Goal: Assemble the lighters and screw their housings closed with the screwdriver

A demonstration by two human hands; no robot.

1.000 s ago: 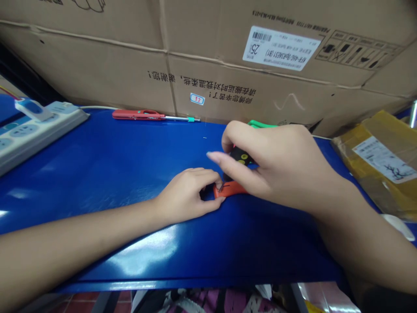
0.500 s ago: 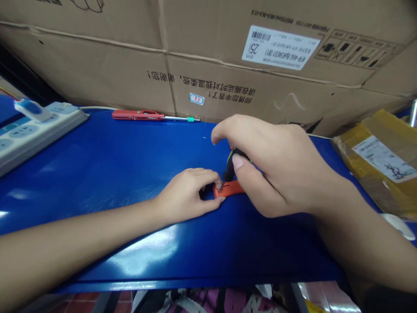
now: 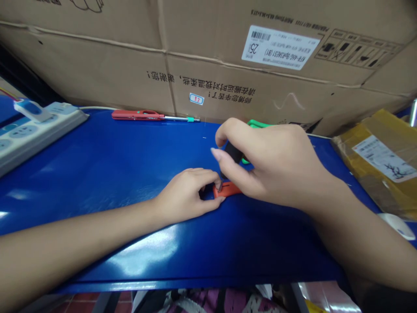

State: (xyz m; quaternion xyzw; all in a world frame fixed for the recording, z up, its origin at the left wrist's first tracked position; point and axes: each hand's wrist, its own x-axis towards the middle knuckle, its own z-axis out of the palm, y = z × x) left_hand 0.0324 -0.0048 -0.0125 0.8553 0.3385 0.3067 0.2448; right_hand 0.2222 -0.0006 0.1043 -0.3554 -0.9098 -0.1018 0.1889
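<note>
My left hand [image 3: 189,193] rests on the blue table [image 3: 107,174], its fingers curled and pinched on the end of a small orange part [image 3: 228,189]. My right hand [image 3: 276,163] is closed round a black-handled screwdriver [image 3: 232,155], held nearly upright with its tip on the orange part by my left fingertips. Most of the handle is hidden in my fingers. A green item [image 3: 257,125] shows just behind my right hand.
A big cardboard box [image 3: 208,56] walls off the back of the table. A red screwdriver [image 3: 146,115] lies at its foot. A white power strip [image 3: 29,130] sits at the left. A yellow-taped parcel [image 3: 378,161] lies at the right.
My right fingers have shifted round the screwdriver handle, turning it in place. The left hand and the orange part have stayed put.
</note>
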